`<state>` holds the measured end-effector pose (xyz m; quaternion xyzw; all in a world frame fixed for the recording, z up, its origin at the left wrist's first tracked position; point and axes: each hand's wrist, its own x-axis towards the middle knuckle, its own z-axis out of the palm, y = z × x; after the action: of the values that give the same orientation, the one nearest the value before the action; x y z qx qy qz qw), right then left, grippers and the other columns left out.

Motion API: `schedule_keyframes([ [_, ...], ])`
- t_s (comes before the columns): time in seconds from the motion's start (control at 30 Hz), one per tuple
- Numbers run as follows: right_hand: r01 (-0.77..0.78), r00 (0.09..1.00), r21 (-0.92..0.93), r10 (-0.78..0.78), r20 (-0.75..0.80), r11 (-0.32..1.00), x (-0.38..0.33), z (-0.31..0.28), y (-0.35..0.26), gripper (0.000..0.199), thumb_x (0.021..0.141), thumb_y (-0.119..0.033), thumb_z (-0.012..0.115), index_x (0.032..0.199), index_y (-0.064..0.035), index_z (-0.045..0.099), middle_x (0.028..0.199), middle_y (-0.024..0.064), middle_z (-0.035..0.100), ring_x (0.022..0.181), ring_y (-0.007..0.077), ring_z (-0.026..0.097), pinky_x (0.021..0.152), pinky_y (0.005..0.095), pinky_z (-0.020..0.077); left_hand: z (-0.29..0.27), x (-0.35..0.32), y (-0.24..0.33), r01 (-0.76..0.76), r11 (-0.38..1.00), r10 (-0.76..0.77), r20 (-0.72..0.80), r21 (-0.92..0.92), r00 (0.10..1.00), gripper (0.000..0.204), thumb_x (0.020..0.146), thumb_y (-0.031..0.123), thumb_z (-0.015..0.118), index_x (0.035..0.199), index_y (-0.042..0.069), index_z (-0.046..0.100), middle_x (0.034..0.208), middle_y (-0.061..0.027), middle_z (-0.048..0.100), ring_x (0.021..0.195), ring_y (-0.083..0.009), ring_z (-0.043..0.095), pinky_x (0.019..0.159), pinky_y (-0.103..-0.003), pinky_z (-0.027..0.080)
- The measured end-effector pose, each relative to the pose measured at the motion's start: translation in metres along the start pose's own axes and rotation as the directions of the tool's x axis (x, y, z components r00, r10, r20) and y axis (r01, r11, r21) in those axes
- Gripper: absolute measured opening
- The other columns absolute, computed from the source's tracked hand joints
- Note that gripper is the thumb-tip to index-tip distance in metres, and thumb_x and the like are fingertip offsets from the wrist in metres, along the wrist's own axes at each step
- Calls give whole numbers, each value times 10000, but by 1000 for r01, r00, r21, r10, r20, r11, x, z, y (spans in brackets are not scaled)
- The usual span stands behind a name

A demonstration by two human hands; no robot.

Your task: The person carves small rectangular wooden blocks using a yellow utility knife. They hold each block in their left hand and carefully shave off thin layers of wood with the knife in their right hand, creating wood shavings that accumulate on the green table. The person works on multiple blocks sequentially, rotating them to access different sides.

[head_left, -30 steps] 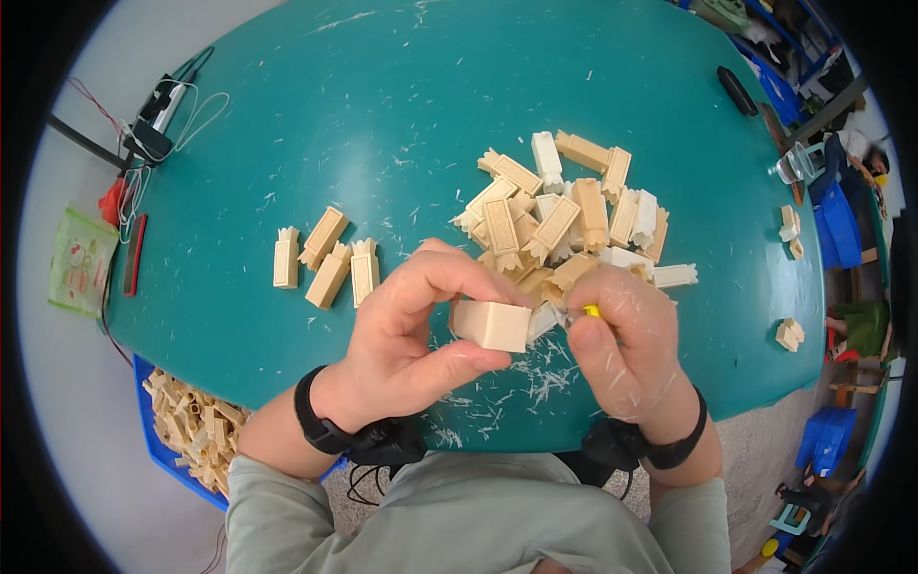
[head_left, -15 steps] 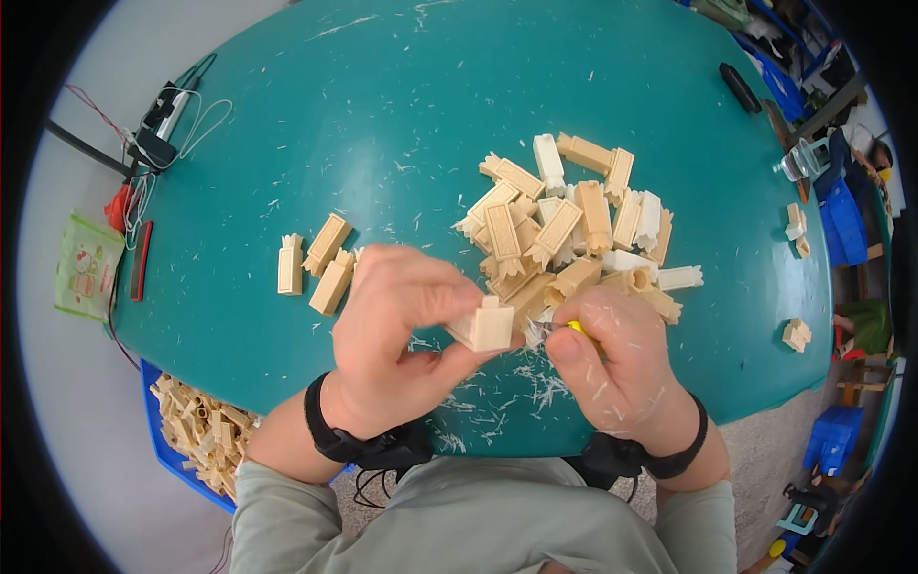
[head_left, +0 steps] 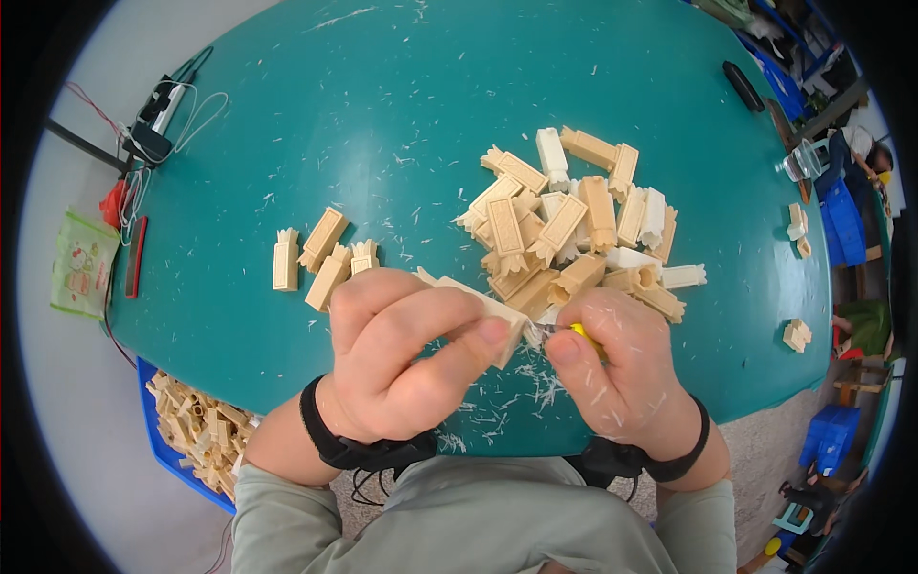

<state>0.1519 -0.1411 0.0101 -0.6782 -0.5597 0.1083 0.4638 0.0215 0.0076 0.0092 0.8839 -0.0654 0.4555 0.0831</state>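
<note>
My left hand (head_left: 406, 359) is closed around a cream plastic block (head_left: 488, 311) just above the near edge of the round teal table (head_left: 382, 124). My right hand (head_left: 617, 368) grips a small knife with a yellow handle (head_left: 579, 332); its blade tip touches the block's right end. A heap of several similar cream blocks (head_left: 574, 225) lies just beyond my hands. A few separate blocks (head_left: 320, 258) lie in a short row to the left of the heap. White shavings (head_left: 535, 387) are scattered on the table below my hands.
A blue crate (head_left: 158, 440) with several cream pieces stands on the floor at lower left. A power strip with cables (head_left: 153, 115) and a green packet (head_left: 81, 263) lie at the table's left. A few loose blocks (head_left: 796, 335) and a clear glass (head_left: 798, 165) sit at the right edge.
The block has turned in my left hand, and the fingers now wrap further over it. My right hand with the knife has stayed at the block's right end.
</note>
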Motion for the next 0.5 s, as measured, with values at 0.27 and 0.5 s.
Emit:
schedule_keyframes([
  [0.27, -55, 997, -127, 48, -56, 990, 1, 0, 1, 210, 816, -191, 618, 706, -35, 532, 602, 90, 507, 527, 266, 511, 464, 356, 380, -3, -4, 7, 8, 1000, -8, 29, 12, 1000, 475, 558, 48, 785, 952, 133, 534, 885, -18, 554, 753, -202, 487, 634, -282, 396],
  [0.5, -161, 987, 63, 162, -15, 985, 2, -5, 2, 230, 813, -223, 633, 736, -28, 539, 607, 96, 501, 512, 251, 478, 471, 334, 374, 2, -4, -3, 293, 895, -287, 70, -335, 955, 556, 606, 93, 821, 1019, 97, 448, 905, -58, 524, 770, -201, 509, 636, -290, 428],
])
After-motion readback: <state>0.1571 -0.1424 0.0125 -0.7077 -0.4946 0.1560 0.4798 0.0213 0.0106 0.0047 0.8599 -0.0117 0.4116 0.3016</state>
